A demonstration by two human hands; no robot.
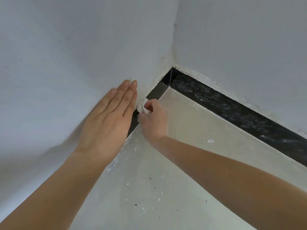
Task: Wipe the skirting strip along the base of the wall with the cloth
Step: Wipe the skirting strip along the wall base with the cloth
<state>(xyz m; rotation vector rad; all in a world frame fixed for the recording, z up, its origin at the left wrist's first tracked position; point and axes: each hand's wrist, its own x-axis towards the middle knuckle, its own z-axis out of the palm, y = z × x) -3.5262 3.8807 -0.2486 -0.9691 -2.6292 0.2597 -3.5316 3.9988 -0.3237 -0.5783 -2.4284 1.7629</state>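
Hands meet low at the left wall in the head view. The left hand [106, 117] lies flat on the pale grey painted wall [66, 55], fingers straight and side by side, just above the glossy black skirting strip [156, 92]. The right hand [153, 120] pinches a small crumpled white cloth [143, 106] between curled fingers and thumb. It presses the cloth on the strip's face at the left edge of the pale tiled floor [182, 130], near the floor's far corner.

Between cloth and corner the strip looks dark and shiny. A second stretch of strip [232, 110] along the floor's right edge is streaked with whitish dust, so I judge much of the job remains. White specks [142, 208] and a small white scrap [210, 141] lie on the floor.

To wipe well, I would hold the wad firmly over the strip's full height and draw it in one steady line toward the corner. It should then go right into the joint, where dust gathers. Turning to a clean face before the dusty stretch should avoid smearing. The rough white plaster edge [196, 74] above may shed if rubbed.
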